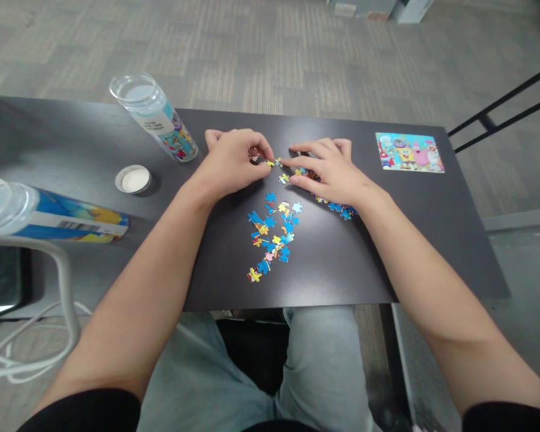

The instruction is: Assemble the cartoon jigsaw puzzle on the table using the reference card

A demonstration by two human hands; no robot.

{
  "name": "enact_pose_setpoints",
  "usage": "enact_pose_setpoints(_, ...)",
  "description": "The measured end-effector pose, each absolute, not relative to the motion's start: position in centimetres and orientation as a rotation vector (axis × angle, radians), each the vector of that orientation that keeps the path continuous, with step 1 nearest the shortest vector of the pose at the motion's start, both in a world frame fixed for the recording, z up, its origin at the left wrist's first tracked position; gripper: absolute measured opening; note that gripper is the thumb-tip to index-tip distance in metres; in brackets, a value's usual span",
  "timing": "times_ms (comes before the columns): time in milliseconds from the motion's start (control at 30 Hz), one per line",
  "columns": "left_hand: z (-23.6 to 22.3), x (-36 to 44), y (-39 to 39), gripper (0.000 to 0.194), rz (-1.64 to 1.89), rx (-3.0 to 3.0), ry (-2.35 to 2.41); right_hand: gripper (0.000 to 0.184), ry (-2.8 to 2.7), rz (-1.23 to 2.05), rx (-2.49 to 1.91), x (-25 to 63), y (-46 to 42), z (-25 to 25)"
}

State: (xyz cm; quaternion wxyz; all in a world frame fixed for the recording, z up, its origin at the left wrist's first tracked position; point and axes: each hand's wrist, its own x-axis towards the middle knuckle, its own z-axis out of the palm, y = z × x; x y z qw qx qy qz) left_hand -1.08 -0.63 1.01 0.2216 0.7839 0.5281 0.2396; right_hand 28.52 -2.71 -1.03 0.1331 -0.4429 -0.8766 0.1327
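My left hand (240,159) pinches a small yellow jigsaw puzzle piece (270,163) between thumb and fingers. Just right of it lies another yellowish piece (278,162), close to the index fingertip of my right hand (327,169). That hand rests palm down with its fingers spread, partly covering a group of puzzle pieces (342,210). Below its thumb side sits a single yellow-green piece (284,178). Nearer to me, a loose pile of blue, yellow and pink pieces (270,222) is scattered on the dark table (333,264).
A colourful picture card (409,153) lies at the table's right. On the left stand a clear printed tube (162,123), a round white-lined cap (134,179) and a blue tube container (72,219). A white cable (65,288) hangs at the left edge.
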Motion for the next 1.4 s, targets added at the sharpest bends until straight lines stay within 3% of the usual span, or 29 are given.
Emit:
enact_pose_setpoints(133,1.2,-1.3,-0.3,0.022,0.782,2.091,1.484,0.084,-2.550,0.417,-1.253,27.9,-3.4,-0.3)
enact_pose_setpoints(333,-1.2,-0.8,0.1,0.028,0.835,2.165,1.566,0.061,-2.601,0.472,-1.141,29.0,-2.9,-0.1)
enact_pose_setpoints(500,-1.7,-0.6,-0.2,0.054,0.713,2.168,1.645,0.064,-2.511,0.458,-1.103,31.6,-1.4,-1.2)
enact_pose_setpoints(800,-0.6,-1.1,-0.7,0.107,0.495,2.263,1.543,0.052,-2.350,0.364,-1.260,32.0,-0.5,-2.4)
enact_pose_setpoints(933,-0.9,-1.5,-0.6,0.120,0.474,2.331,1.441,0.051,-2.413,0.404,-1.229,31.6,-0.8,-2.5)
enact_pose_setpoints(1033,-1.1,-1.6,-0.5,0.118,0.477,2.360,1.393,0.055,-2.442,0.442,-1.184,31.7,-0.8,-2.4)
enact_pose_setpoints(1333,-1.6,-0.7,0.0,0.074,0.693,2.284,1.536,0.063,-2.393,0.448,-1.259,32.9,-1.8,-1.2)
enact_pose_setpoints(1400,-1.7,-0.7,0.2,0.069,0.761,2.254,1.553,0.074,-2.375,0.442,-1.306,34.0,-3.4,-1.3)
